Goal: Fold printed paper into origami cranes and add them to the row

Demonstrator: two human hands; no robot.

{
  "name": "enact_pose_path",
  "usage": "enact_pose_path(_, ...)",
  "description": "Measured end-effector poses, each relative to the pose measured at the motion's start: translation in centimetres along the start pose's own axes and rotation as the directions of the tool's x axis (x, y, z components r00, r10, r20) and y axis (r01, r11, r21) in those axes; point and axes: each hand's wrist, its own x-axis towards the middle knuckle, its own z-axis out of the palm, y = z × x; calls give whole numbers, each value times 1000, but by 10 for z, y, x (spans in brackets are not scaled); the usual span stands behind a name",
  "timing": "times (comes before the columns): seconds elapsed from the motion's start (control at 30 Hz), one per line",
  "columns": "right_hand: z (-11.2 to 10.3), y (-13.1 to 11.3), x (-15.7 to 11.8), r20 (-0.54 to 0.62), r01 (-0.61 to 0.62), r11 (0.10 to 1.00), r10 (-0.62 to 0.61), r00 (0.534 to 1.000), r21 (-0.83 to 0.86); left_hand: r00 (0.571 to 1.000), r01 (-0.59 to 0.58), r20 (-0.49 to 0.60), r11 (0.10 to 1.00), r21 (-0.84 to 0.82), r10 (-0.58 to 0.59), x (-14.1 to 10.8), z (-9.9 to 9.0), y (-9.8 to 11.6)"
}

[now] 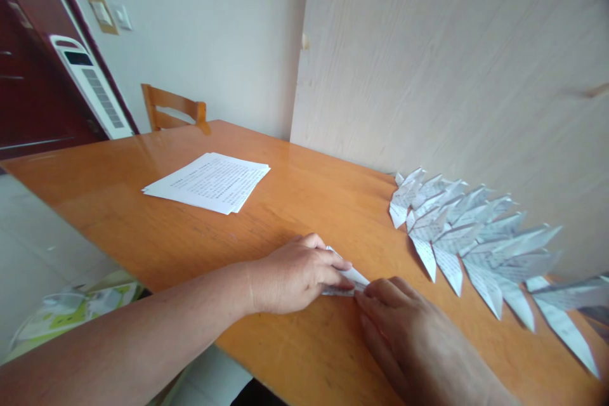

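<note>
A small folded sheet of printed paper [354, 276], narrowing to a point on its right, lies on the wooden table in front of me. Across its left part rests my left hand [297, 274], fingers bent over it and holding it down. At the right tip, my right hand [404, 320] has its fingers pressed together on the paper; the fingertips partly hide that end. Several folded paper pieces [480, 228] with pointed, wing-like flaps stand in rows to the right of my hands.
A stack of printed sheets [209, 181] lies on the table [304, 187] beyond my left hand. Behind the table rises a pale wood panel [428, 57]. A wooden chair [174, 104] stands at the far edge, and a bag-like green and white item [80, 307] is below on the left.
</note>
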Motion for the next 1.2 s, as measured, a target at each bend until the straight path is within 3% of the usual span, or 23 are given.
enact_pose_path(0.23,-6,-7,1,-32,42,999,-41,999,24,998,8,59,1000,1,-8,2,-1,-2)
enact_pose_path(0.43,1,-11,3,-51,78,997,-79,996,-27,996,25,87,1000,-5,-24,2,-2,-3)
enact_pose_path(0.7,7,-10,1,-215,101,994,-90,973,39,995,20,93,1000,16,-21,3,1,-7)
enact_pose_path(1.0,11,-15,7,-181,131,991,-123,976,33,990,52,130,999,-3,-51,5,-4,-7)
enact_pose_path(1.2,11,-16,8,-252,173,984,-159,955,38,990,34,140,999,2,-34,6,-6,-7)
